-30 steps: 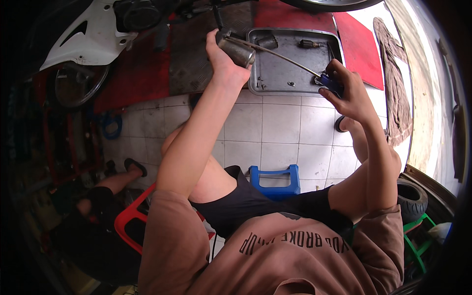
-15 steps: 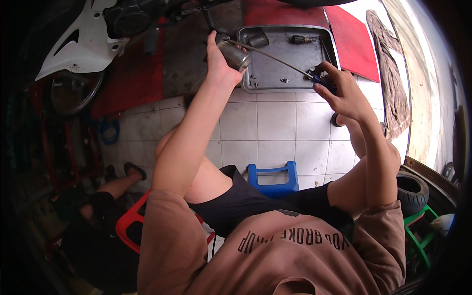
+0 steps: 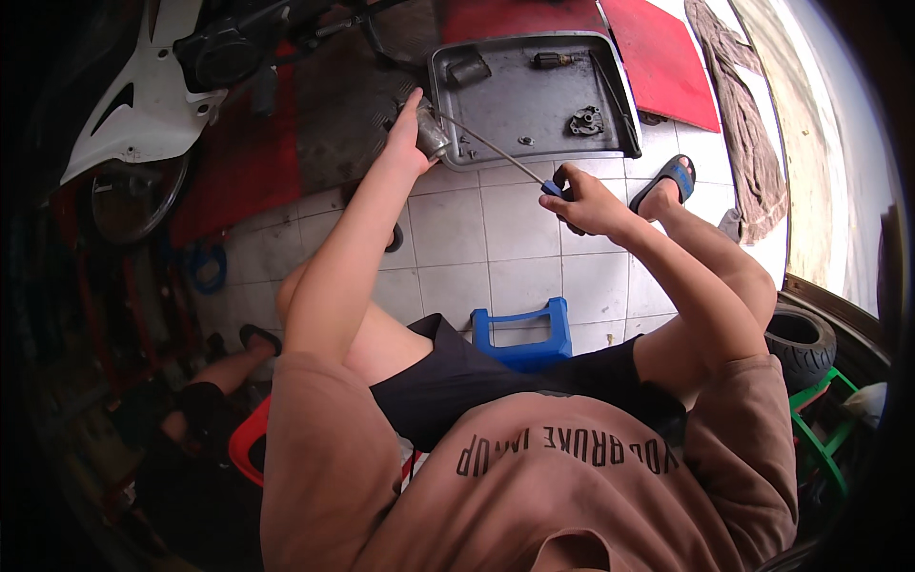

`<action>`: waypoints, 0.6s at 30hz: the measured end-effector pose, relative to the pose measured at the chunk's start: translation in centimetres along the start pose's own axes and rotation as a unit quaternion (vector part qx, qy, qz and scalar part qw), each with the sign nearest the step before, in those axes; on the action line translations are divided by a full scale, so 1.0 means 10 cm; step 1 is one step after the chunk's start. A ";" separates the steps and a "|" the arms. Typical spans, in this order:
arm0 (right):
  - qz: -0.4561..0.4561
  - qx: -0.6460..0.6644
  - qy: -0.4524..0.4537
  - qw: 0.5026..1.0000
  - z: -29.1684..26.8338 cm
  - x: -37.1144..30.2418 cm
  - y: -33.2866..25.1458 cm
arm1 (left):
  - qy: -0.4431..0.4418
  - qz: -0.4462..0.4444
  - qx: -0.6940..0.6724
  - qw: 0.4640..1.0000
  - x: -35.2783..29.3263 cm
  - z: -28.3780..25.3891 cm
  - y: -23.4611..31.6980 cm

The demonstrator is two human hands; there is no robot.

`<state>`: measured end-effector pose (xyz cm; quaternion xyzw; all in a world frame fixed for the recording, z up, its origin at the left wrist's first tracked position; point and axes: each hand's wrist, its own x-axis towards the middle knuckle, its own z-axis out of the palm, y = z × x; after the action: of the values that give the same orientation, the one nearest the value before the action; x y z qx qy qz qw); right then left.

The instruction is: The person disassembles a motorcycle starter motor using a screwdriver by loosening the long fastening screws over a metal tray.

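Gripped in my left hand [image 3: 406, 141] is a grey metal cylindrical part [image 3: 432, 135], held beside the near left corner of the metal tray [image 3: 538, 158]. My right hand [image 3: 593, 204] is closed round the blue handle of a long screwdriver [image 3: 500, 153], over the tiled floor in front of the tray. Its thin shaft slants up and left to the cylindrical part. Whether the tip is in the part or only against it, I cannot tell. In the tray lie a dark metal cylinder [image 3: 468, 70], a short black-handled tool [image 3: 553, 60], a dark round housing [image 3: 586, 121] and several small bits.
Red and dark mats [image 3: 662, 71] lie under and around the tray. A white-panelled motorbike [image 3: 138, 124] stands at the left. Between my legs is a blue stool [image 3: 522, 355]; a tyre [image 3: 799, 341] and green stool [image 3: 822, 429] stand right. Another person's leg [image 3: 229, 367] shows at lower left.
My right hand has drawn back left and toward me from over the tray with the screwdriver, baring the dark housing. The cylindrical part has come slightly nearer. The whole view has shifted.
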<state>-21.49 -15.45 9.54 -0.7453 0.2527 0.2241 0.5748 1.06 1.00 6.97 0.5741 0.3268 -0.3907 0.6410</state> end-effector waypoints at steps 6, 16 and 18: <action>0.038 0.042 -0.060 0.997 0.15 -0.07 0.09 | 0.028 -0.053 0.052 0.997 0.21 -0.13 -0.25; -0.087 -0.105 0.065 0.989 0.11 -0.20 -0.01 | -0.002 -0.041 0.032 0.999 0.31 0.00 -0.30; -0.069 -0.101 0.048 0.991 0.02 -0.18 -0.02 | 0.001 -0.045 0.032 0.998 0.31 0.03 -0.31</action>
<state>-22.83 -15.00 10.76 -0.8248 0.2041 0.1725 0.4983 -0.16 0.15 2.81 0.5796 0.3404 -0.4289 0.6035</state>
